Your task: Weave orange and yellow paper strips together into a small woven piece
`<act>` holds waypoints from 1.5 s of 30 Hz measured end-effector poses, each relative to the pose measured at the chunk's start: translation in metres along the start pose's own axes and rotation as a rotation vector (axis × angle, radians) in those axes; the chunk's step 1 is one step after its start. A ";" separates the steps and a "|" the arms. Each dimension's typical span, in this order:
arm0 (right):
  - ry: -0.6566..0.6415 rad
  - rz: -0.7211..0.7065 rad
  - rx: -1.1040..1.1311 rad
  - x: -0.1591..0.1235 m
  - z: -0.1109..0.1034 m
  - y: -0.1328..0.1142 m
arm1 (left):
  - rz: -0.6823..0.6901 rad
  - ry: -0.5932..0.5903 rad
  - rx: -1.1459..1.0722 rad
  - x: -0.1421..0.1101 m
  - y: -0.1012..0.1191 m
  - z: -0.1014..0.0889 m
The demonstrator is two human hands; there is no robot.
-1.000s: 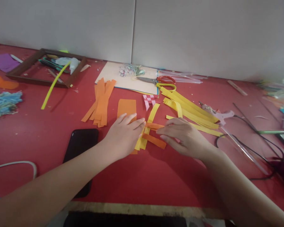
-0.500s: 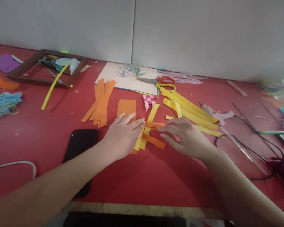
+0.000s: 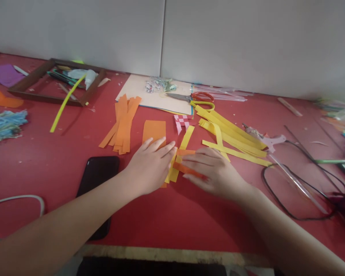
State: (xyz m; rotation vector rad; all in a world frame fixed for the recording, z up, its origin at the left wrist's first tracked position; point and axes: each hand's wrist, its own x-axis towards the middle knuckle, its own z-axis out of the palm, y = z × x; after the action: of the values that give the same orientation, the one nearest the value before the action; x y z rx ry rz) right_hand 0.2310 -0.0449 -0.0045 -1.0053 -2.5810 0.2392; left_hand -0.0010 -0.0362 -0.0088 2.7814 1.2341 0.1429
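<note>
My left hand lies flat with fingers outstretched over an orange paper piece and the left part of some crossed strips. Yellow paper strips run away from me there, crossed by orange paper strips. Over the right ends of the orange strips rests my right hand, its fingers extended and pointing left; parts of the strips are hidden under it. Just beyond is a small pink-and-white checkered woven piece.
Orange strips lie at left, yellow strips at right. Scissors rest on a pale board. A black phone is beside my left forearm. A glue gun with a black cord lies right; a brown frame stands far left.
My right hand has moved left and slightly down, from beside the orange strips to lying over their ends. The left hand keeps its place.
</note>
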 end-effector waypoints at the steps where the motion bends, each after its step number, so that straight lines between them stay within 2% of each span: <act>1: -0.010 -0.001 0.002 0.000 0.001 -0.002 | -0.002 0.007 -0.006 0.000 0.000 -0.001; 9: -0.015 -0.011 0.102 0.004 0.007 -0.008 | 0.041 0.104 -0.071 0.001 -0.001 -0.004; 15: 0.010 -0.010 0.142 0.004 0.006 -0.008 | 0.060 0.102 -0.095 0.003 -0.002 -0.006; 30: 0.090 0.032 0.012 0.002 0.009 -0.004 | 0.029 0.164 -0.130 0.003 -0.002 -0.006; 37: 0.053 0.073 0.060 0.001 0.010 -0.003 | 0.020 0.142 -0.159 0.004 -0.002 -0.003; 41: 0.152 0.126 0.100 0.004 0.013 0.000 | 0.001 0.115 -0.199 0.005 -0.002 -0.002; 45: 0.257 0.287 0.045 0.006 0.017 0.005 | -0.021 0.096 -0.264 0.006 -0.002 -0.002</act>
State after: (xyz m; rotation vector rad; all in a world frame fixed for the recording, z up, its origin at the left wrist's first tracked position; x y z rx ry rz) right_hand 0.2237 -0.0374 -0.0203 -1.2981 -2.1905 0.2239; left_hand 0.0012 -0.0306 -0.0067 2.5601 1.1679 0.4110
